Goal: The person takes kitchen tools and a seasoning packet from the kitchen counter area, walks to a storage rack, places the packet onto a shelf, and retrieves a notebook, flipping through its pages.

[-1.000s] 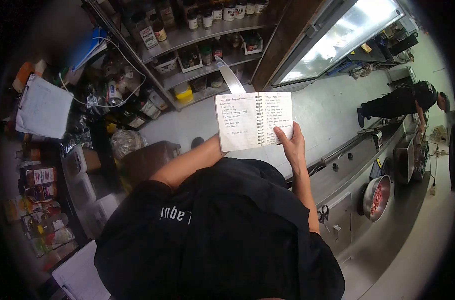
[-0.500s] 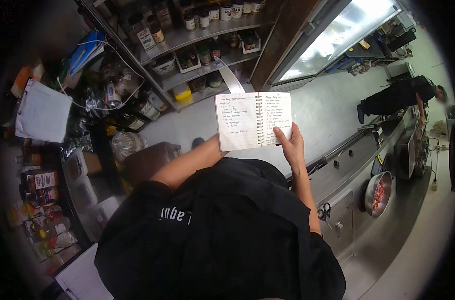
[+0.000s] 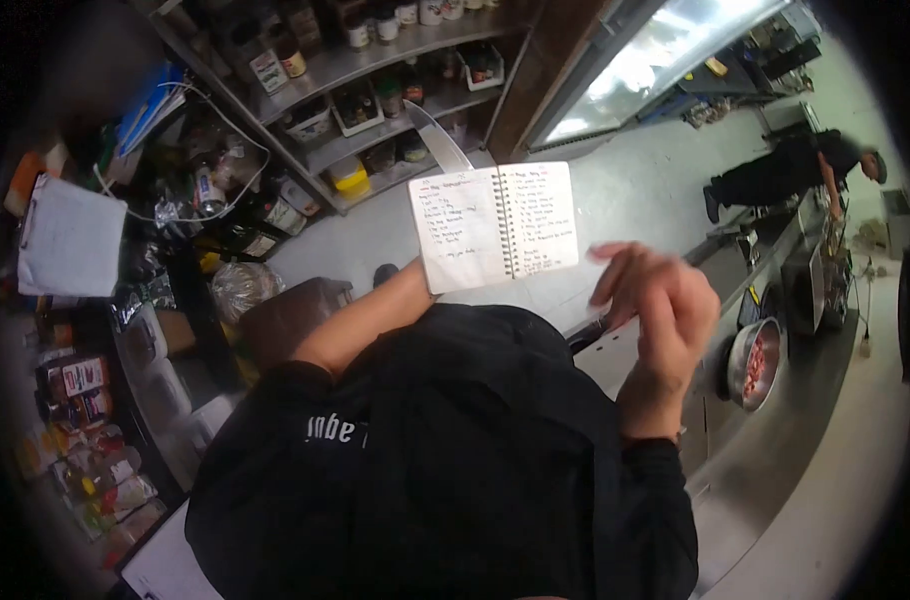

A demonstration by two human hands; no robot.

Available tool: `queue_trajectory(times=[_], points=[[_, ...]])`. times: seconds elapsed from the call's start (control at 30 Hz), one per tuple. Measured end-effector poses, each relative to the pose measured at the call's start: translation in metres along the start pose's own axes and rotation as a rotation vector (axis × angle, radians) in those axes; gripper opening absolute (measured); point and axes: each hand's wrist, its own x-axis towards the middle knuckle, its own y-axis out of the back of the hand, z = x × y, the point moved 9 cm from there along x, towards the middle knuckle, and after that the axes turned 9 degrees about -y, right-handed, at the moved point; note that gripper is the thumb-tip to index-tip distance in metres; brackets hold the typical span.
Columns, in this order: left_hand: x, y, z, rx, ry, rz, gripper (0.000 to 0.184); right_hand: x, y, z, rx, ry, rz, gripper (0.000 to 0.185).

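An open spiral-bound notebook (image 3: 462, 235) with handwritten pages is held up in front of my body. My left hand (image 3: 422, 282) supports it from behind at the lower left; its fingers are hidden by the pages. A knife blade (image 3: 437, 135) sticks out past the notebook's top edge, its handle out of sight behind the notebook. My right hand (image 3: 660, 300) is raised to the right of the notebook, apart from it. Its fingers are loosely bent, somewhat blurred and apart, with nothing visible in them.
A steel bowl of cut red meat (image 3: 753, 365) stands on the metal counter (image 3: 730, 450) to the right. Further along, another person (image 3: 795, 180) leans over the counter. Shelves of jars (image 3: 345, 60) are ahead; a clipboard (image 3: 70, 235) and packages lie left.
My right hand has let go of the notebook's right page and moved up and to the right. The notebook, with the blade behind it, has shifted slightly left in view.
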Motion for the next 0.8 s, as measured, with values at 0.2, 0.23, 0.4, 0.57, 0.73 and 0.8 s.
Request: queue_trajectory(times=[0.2,0.23,0.4,0.57,0.73,0.8], points=[[-0.005,0.006,-0.001,-0.034,0.003,0.028,0.065,-0.011,-0.116,-0.091,0.702,0.238,-0.278,0.037],[-0.005,0.007,-0.001,-0.04,0.004,0.033,0.065,-0.014,-0.127,-0.091,0.798,0.185,-0.181,0.039],[-0.005,0.006,0.001,-0.081,-0.013,0.036,0.065,-0.006,-0.112,-0.085,1.089,0.237,-0.596,0.032],[-0.011,0.001,0.005,-0.1,-0.038,0.027,0.065,-0.008,-0.117,-0.089,1.049,0.233,-0.867,0.029],[-0.012,0.0,0.007,-0.12,-0.045,0.032,0.064,-0.001,-0.126,-0.089,1.003,0.147,-0.835,0.033],[-0.013,0.0,0.008,-0.12,-0.045,0.035,0.064,0.004,-0.129,-0.09,1.025,0.131,-0.835,0.036]])
